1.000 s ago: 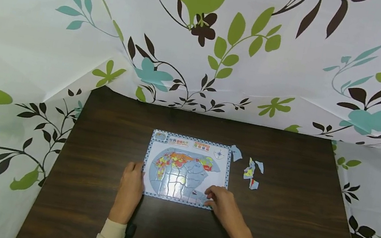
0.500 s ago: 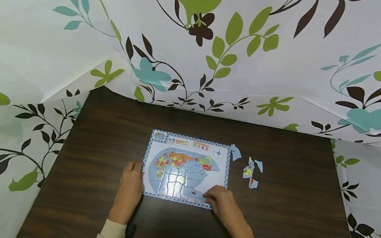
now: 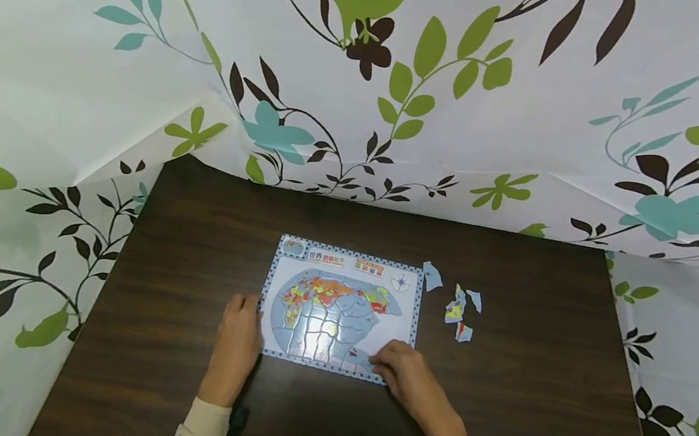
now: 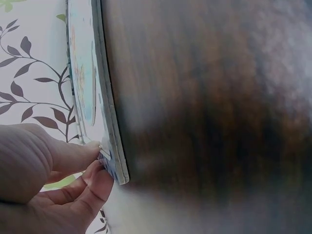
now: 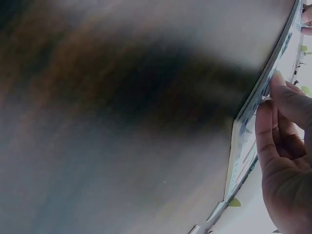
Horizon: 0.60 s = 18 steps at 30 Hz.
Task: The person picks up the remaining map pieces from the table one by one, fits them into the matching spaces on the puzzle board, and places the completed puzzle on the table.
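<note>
A world-map puzzle board (image 3: 400,323) with a blue checked border lies on the dark table. At its left edge, my left hand (image 3: 235,348) grips the board, thumb above and fingers against the edge in the left wrist view (image 4: 63,175). My right hand (image 3: 421,393) is over the lower right corner, fingers curled. Its thumb and fingertips pinch a blue puzzle piece (image 3: 358,357) at the map's lower right; the right wrist view shows only a small pale bit between the fingertips (image 5: 287,131). The map's right part shows bare white board.
Several loose pieces lie right of the board: a blue one (image 3: 432,277) by its upper right corner, a yellow and blue one (image 3: 455,306), a small blue one (image 3: 475,300) and a red and blue one (image 3: 464,333). Leaf-patterned cloth (image 3: 339,110) stands behind the table.
My right hand has shifted slightly left along the lower right of the map, its fingers now nearer the blue piece. My left hand stays on the board's left edge.
</note>
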### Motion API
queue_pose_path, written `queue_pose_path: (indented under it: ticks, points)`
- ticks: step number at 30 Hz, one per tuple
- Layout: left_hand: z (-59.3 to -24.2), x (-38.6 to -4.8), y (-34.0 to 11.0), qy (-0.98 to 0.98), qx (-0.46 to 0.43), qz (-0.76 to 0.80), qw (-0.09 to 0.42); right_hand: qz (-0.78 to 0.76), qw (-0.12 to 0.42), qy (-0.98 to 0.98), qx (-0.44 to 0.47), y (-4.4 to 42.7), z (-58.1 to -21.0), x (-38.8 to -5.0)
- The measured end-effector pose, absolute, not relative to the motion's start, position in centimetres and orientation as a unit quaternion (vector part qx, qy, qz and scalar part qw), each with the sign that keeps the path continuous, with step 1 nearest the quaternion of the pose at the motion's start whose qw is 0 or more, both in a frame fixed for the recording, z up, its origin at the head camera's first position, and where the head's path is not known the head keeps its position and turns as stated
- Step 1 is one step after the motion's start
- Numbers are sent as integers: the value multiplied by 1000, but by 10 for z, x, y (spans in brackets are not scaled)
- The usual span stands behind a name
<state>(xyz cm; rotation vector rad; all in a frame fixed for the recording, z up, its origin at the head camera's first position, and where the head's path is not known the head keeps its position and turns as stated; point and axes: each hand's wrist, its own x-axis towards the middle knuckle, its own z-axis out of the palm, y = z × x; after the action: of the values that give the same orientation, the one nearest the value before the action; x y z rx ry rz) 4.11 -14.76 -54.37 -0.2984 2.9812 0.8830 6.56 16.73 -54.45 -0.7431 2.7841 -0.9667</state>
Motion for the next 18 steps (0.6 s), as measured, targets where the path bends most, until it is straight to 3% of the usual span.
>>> queue_pose_path:
  ticks: [18]
  points:
    - [-544, 42, -149, 952, -99, 288, 21, -265, -23, 913, -308, 166, -560, 73]
